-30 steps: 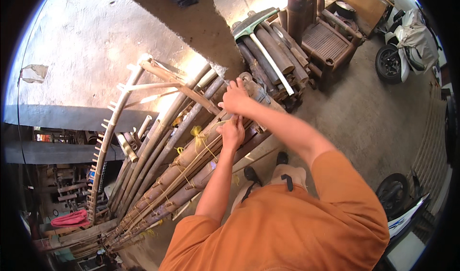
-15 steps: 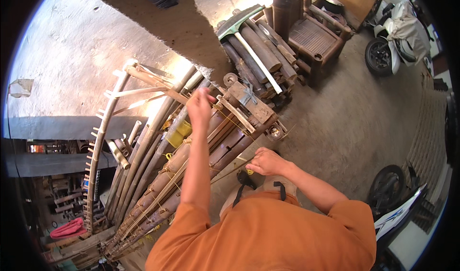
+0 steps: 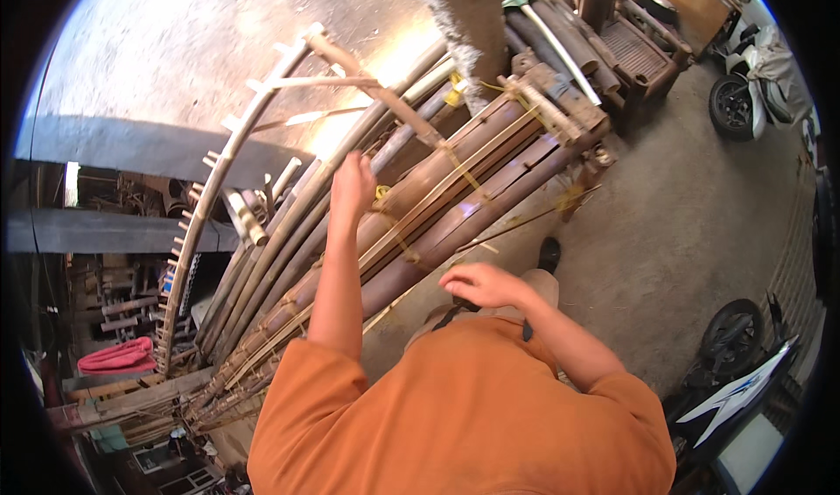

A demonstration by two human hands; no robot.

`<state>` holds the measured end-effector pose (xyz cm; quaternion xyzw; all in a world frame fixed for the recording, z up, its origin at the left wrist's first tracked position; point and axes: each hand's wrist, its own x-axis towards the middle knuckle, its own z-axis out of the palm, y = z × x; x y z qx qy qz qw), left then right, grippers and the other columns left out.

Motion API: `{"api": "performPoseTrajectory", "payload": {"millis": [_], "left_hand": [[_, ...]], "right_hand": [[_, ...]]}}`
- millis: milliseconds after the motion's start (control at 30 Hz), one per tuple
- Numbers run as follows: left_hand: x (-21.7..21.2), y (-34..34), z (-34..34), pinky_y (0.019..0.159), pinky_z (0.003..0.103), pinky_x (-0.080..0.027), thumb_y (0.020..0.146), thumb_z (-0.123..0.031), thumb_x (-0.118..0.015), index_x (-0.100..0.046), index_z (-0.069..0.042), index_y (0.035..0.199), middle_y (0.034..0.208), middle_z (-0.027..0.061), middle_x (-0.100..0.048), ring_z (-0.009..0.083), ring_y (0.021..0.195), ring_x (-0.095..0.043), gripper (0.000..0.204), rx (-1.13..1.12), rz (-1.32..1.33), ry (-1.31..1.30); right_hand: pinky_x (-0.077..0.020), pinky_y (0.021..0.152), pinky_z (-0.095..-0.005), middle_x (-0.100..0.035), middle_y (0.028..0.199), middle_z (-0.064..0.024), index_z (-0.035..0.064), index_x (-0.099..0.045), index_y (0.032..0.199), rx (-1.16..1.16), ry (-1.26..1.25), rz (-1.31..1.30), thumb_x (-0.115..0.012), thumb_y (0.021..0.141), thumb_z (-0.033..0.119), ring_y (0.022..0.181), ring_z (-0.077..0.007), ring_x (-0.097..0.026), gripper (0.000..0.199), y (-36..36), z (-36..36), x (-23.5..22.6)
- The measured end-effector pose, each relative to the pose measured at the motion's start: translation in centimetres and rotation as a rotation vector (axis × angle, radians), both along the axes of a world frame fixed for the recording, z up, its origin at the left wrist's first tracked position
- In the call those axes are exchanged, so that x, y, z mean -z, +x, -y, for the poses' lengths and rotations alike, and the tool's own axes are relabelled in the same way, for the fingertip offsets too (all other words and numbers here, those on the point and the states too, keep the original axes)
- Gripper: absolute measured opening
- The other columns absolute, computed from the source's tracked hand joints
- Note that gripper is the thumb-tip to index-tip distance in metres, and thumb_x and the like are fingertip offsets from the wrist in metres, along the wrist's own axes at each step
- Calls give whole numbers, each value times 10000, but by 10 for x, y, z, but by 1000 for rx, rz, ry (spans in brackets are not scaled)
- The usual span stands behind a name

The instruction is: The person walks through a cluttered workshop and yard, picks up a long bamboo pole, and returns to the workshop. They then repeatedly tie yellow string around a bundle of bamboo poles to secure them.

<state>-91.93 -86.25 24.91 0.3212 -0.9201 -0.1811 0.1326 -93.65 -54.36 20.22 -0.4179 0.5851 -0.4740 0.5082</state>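
Note:
My left hand is raised over the left side of a long bundle of bamboo poles, its fingers bent together. Whatever it might hold is hidden. Close to my body, short of the bundle's near side, is my right hand with curled fingers pressed together; anything inside them cannot be made out. Yellow cord is tied across the poles in several places. A wooden end piece sits at the bundle's far end. Between the bundle and the floor, a thin stick slants beside the nearest pole.
A curved bamboo piece with pegs leans at left beside more poles. Cut bamboo lengths and a bamboo chair stand beyond a pillar. Motorbikes are parked at right. A pink cloth lies far left.
The view has shifted, so the bundle's far end lies further up and right. My left hand has drawn back from that end along the poles. The right hand stays near my body.

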Motion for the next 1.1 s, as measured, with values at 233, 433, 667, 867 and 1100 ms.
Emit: {"api": "performPoseTrajectory", "payload": {"millis": [233, 433, 667, 867, 1100], "left_hand": [[61, 141, -54, 849, 403, -473, 956, -229, -572, -591, 1, 1127, 1093, 179, -645, 324, 1049, -601, 287, 174, 227, 184], [88, 133, -65, 859, 458, -378, 988, -248, -518, -636, -86, 1109, 1002, 171, -661, 335, 955, -619, 235, 97, -35, 184], [88, 136, -66, 788, 447, -282, 1003, -263, -495, -691, -141, 974, 787, 117, -706, 324, 742, -647, 233, 26, -128, 124], [53, 121, -73, 972, 505, -350, 1025, -355, -476, -704, -115, 1054, 983, 152, -721, 329, 946, -681, 333, -57, 71, 191], [30, 43, 32, 547, 243, -385, 1033, -204, -497, -688, -27, 987, 654, 11, -611, 58, 570, -470, 264, -42, -645, 686]], "right_hand": [[-489, 759, -297, -631, 848, -55, 61, -587, 890, 1143, -553, 921, -447, 1018, 250, 769, -134, -588, 268, 100, 122, 19], [-443, 873, -540, -707, 928, -159, 73, -723, 964, 154, -48, -853, -405, 984, 544, 909, -297, -651, 568, 46, 226, -64], [-475, 698, -352, -652, 764, -89, 28, -678, 944, 139, -120, 259, -481, 1007, 488, 716, -160, -567, 504, 2, 188, -92], [-461, 646, -434, -587, 654, -218, -22, -607, 729, -275, 99, -322, -441, 1039, 385, 577, -289, -518, 538, 77, 45, 32], [-484, 714, -506, -616, 755, -287, -22, -636, 793, -84, 190, -244, -522, 973, 351, 715, -428, -607, 430, 99, 49, 33]]}}
